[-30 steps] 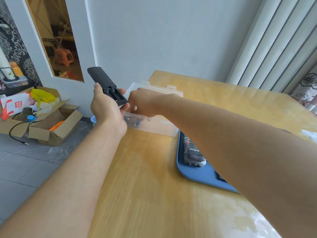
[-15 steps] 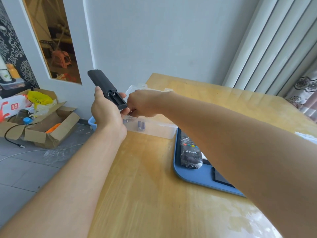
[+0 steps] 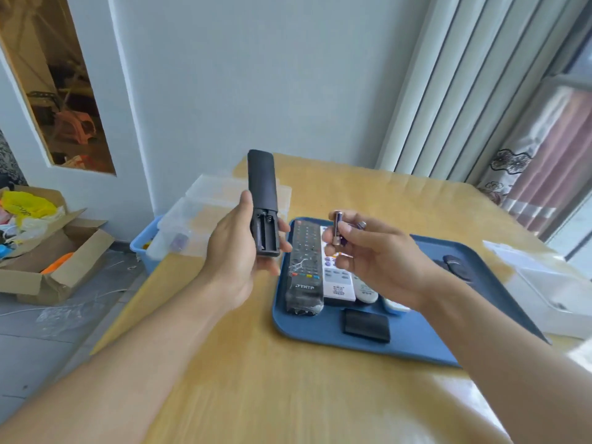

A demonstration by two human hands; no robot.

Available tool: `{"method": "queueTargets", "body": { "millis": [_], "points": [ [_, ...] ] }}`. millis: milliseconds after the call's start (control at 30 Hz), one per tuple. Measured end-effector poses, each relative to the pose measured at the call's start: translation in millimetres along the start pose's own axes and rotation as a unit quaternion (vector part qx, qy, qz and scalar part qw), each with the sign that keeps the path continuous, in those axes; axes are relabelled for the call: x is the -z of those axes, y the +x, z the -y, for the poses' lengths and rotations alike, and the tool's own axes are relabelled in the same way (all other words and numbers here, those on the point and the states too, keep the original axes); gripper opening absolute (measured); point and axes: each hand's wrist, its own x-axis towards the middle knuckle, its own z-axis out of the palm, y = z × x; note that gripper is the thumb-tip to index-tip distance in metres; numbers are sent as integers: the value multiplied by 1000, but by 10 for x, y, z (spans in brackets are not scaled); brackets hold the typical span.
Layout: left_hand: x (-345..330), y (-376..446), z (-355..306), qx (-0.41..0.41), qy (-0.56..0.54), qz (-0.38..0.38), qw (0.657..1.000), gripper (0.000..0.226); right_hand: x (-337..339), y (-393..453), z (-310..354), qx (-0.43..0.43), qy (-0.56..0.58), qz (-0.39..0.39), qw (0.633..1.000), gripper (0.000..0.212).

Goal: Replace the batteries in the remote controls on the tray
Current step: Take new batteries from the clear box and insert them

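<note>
Hands have left the clear box (image 3: 205, 219): left hand (image 3: 237, 251) grips the open black remote (image 3: 262, 203), right hand (image 3: 368, 251) now pinches fresh batteries (image 3: 337, 230), ready to load.

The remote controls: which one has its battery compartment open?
The slim black remote held in the left hand, off the tray. Its bay shows empty; the others lie buttons-up on the tray.

hidden: right hand (image 3: 378, 254) covers far ends of white remotes (image 3: 339, 280) | cut off: white box (image 3: 544, 283) at right edge | blurred: contents of clear plastic box (image 3: 192, 232)
</note>
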Motion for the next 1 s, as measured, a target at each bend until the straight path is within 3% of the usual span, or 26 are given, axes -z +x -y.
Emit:
{"method": "queueTargets", "body": {
  "millis": [100,233,333,467,633,767,1000],
  "points": [
    [-228,-176,112,31,7,87,996,46,189,-240,-34,-14,63,-4,998,10],
    [-546,-253,170,80,36,150,985,45,388,-451,68,12,36,-29,999,19],
    [-751,-270,194,92,45,156,982,44,459,-554,114,52,-12,-73,996,26],
    [-839,-292,291,64,48,176,981,41,451,-591,125,105,-168,-151,968,19],
    [-801,-322,355,65,7,175,982,39,458,-581,112,164,-309,-140,926,9],
    [-743,-325,386,68,12,185,980,36,421,-581,81,183,-326,-157,914,22],
    [-698,-347,434,67,6,254,965,35,354,-575,29,200,-324,-185,906,22]
  ]
}}
